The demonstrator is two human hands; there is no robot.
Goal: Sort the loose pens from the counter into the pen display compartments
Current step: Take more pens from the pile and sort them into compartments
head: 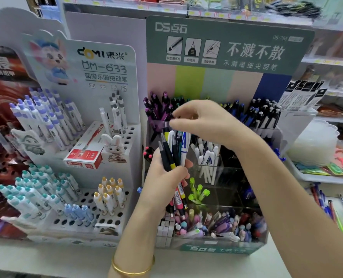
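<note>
My left hand (162, 177) grips a bundle of mixed pens (173, 151), black, yellow, white and pink, held upright in front of the green tiered pen display (226, 249). My right hand (202, 121) reaches over the bundle, and its fingertips pinch the dark top of one pen (173, 115) near the purple pens (158, 109) in the display's back left compartment. Other compartments hold white pens (206, 157), black-and-white pens (265, 115), green clear pens (198, 192) and small mixed items at the front.
A white DOMI peg display (114, 137) with purple, teal and yellow pens and a red box (86, 153) stands to the left. Loose pens (327, 205) lie on the counter at the right edge. A white tray (317, 177) with coloured packets sits beyond them.
</note>
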